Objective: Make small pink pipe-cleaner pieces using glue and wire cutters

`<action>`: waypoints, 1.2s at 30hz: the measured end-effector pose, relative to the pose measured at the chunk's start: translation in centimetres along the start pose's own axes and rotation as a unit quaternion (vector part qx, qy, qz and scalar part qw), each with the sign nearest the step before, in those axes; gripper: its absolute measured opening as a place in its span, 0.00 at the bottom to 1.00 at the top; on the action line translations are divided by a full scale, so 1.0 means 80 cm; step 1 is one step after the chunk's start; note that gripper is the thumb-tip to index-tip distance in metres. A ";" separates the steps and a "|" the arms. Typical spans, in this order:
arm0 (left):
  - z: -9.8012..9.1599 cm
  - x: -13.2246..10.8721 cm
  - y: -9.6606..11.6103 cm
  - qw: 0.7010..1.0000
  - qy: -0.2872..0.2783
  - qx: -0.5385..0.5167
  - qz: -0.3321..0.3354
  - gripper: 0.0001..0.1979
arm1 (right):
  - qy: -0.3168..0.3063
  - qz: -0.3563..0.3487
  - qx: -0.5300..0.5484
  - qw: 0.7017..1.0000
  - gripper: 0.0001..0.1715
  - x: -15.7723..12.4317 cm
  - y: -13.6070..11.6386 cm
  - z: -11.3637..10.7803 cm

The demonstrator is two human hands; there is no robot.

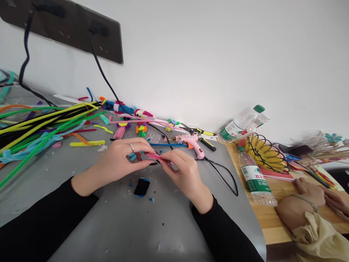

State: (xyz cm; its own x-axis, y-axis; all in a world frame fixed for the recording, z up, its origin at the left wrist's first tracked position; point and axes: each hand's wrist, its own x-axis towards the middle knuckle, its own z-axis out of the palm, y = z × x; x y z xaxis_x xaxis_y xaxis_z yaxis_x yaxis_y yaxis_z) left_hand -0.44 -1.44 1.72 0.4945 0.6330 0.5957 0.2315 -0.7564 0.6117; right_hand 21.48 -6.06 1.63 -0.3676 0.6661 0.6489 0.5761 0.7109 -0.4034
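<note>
Head view, writing: the standing water bottle (pixel 255 178) on the wooden table (pixel 272 222), near its left edge, has a white and green label with red Chinese characters, too small to read with certainty. A second bottle (pixel 240 125) with a green cap lies on its side at the far edge; its label is angled away and cannot be read.
Head view, left hand (pixel 120 160): fingers curled in, thumb and fingertips pinched on one end of the pink pipe cleaner (pixel 154 156). There is a ring (pixel 131 147) on one finger, and a blue scrap shows under the fingers.
Head view, right hand (pixel 181 174): fingers closed on the other end of the same piece.
Pink pipe cleaner: held level between both hands, just above the middle of the grey table (pixel 122 229).
Nearby: a black fuzzy piece (pixel 141 187) with blue edging lies on the grey table just nearer than the hands. A pink glue gun (pixel 195 143) lies beyond the right hand. Loose pipe cleaners (pixel 40 127) are heaped toward the left edge.
Cut off or unclear: the far end of the pink piece is hidden inside the right hand. A co-worker's hand (pixel 311 189) rests on the wooden table, and the frame's right edge cuts off that person. The wire basket (pixel 263 151) holds something yellow that I cannot make out.
</note>
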 end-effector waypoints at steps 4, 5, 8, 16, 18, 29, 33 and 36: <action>0.000 0.000 0.001 1.000 -0.006 -0.007 -0.010 0.05 | 0.002 0.001 -0.001 1.000 0.10 0.000 0.000 0.000; -0.001 0.000 0.001 1.000 -0.007 -0.010 -0.011 0.05 | 0.001 0.004 -0.004 1.000 0.10 0.000 0.000 0.000; -0.001 -0.001 0.001 1.000 -0.006 -0.011 -0.017 0.06 | 0.000 0.003 -0.007 1.000 0.10 0.000 0.000 0.001; 0.000 0.000 0.002 1.000 0.001 -0.002 0.003 0.06 | -0.003 0.005 -0.003 1.000 0.09 0.000 -0.002 0.000; -0.001 0.000 0.002 1.000 0.003 -0.001 0.009 0.06 | -0.006 0.007 -0.003 1.000 0.09 0.000 -0.002 0.000; 0.000 -0.001 -0.001 1.000 0.020 0.014 -0.007 0.06 | -0.034 0.015 0.008 0.999 0.07 0.003 -0.003 -0.003; 0.000 -0.002 -0.001 1.000 0.015 0.012 -0.018 0.08 | -0.033 0.012 -0.007 0.999 0.06 0.002 0.000 -0.002; 0.000 -0.002 -0.001 1.000 0.010 0.011 -0.016 0.08 | -0.029 0.007 -0.007 1.000 0.08 0.002 0.001 -0.002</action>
State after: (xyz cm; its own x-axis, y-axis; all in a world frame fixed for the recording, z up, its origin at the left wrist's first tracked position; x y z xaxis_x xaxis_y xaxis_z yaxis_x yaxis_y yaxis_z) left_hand -0.56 -1.46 1.58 0.4693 0.6599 0.5867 0.2649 -0.7390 0.6194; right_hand 21.58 -5.93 1.77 -0.4009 0.6890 0.6038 0.5921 0.6978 -0.4032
